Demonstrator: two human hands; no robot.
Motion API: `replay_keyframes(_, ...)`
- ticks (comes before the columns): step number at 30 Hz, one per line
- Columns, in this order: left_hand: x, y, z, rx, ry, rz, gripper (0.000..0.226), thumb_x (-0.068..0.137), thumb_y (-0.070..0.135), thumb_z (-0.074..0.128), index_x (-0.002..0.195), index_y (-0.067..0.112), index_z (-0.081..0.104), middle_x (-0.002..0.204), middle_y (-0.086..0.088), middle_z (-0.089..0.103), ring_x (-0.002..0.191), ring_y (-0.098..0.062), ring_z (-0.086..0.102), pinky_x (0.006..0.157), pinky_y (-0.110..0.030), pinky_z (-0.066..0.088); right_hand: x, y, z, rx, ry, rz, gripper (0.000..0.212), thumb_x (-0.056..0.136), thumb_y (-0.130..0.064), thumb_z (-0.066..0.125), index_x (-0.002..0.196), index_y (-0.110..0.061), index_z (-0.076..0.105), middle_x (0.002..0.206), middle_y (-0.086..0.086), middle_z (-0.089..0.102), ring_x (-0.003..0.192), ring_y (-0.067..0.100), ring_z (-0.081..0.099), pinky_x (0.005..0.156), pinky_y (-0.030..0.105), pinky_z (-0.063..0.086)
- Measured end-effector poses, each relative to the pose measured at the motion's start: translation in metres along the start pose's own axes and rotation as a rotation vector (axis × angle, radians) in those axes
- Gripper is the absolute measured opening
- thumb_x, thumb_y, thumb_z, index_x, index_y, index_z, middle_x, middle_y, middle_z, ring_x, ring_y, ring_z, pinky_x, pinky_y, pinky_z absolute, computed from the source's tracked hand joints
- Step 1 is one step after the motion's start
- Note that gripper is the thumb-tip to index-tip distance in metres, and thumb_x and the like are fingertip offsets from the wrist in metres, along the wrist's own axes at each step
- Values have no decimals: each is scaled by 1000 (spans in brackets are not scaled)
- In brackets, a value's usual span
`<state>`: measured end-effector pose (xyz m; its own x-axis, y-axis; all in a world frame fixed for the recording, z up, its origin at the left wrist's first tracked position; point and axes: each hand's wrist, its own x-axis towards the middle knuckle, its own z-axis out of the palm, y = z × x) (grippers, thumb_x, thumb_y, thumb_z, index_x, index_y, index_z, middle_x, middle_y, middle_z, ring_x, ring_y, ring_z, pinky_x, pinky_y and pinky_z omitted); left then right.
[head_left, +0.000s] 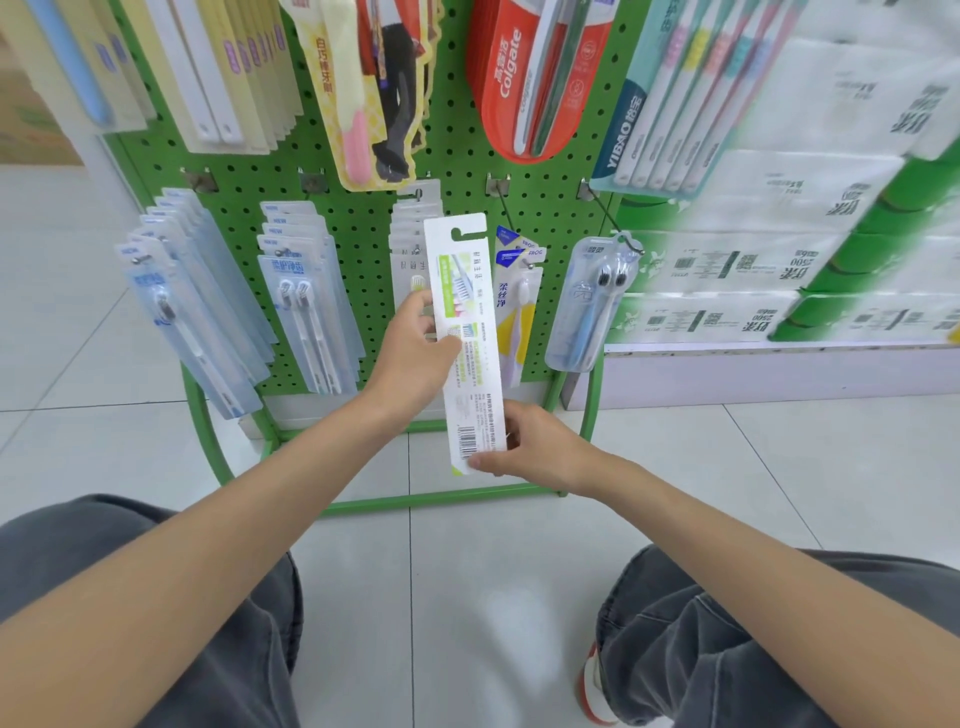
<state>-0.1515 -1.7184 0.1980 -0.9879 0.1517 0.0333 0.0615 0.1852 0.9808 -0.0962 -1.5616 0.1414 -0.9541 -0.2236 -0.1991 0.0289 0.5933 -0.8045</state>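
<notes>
A long white toothbrush pack (470, 291) with a green panel and a barcode faces me back side out, upright in front of a green pegboard rack (363, 218). My left hand (415, 353) grips its middle from the left, thumb across the card. My right hand (540, 447) pinches its bottom end near the barcode. Its hang slot at the top is free of any hook. Just behind it a stack of matching white packs (413, 228) hangs on a hook.
Other toothbrush packs hang on the rack: clear blue ones (192, 296) at left, a yellow one (519, 306), a blue blister pack (587, 306), red Colgate packs (535, 78) above. Stacked tissue packs (779, 218) fill shelves at right. My knees are over the white tiled floor (467, 571).
</notes>
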Motion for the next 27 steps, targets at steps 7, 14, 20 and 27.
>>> replay_keyframes(7, 1, 0, 1, 16, -61, 6, 41, 96, -3, 50, 117, 32, 50, 107, 3, 70, 99, -15, 68, 90, -45, 55, 4, -3, -6, -10, 47, -1, 46, 79, -22, 79, 120, -23, 59, 112, -7, 70, 101, 10, 66, 92, 34, 53)
replay_keyframes(14, -1, 1, 2, 74, -174, 18, 46, 94, -7, 49, 126, 27, 49, 101, 7, 70, 90, -5, 67, 68, -14, 50, 19, -25, -32, 91, 230, -62, 45, 84, -20, 74, 124, -22, 54, 110, 5, 69, 94, 21, 66, 84, 35, 56)
replay_keyframes(20, -3, -1, 1, 105, -269, -9, 46, 97, -3, 49, 127, 32, 49, 101, 7, 70, 87, -5, 67, 65, -22, 49, 17, -56, -72, 305, 435, -80, 18, 95, -13, 61, 113, -11, 61, 82, 1, 63, 56, 4, 51, 51, 14, 42)
replay_keyframes(27, -5, -4, 2, 122, -314, -15, 36, 101, 6, 48, 119, 36, 51, 104, 7, 70, 93, -10, 68, 70, -29, 52, 20, -69, -86, 450, 520, -53, 12, 95, -14, 60, 88, -9, 67, 77, 11, 61, 50, 12, 45, 43, 15, 32)
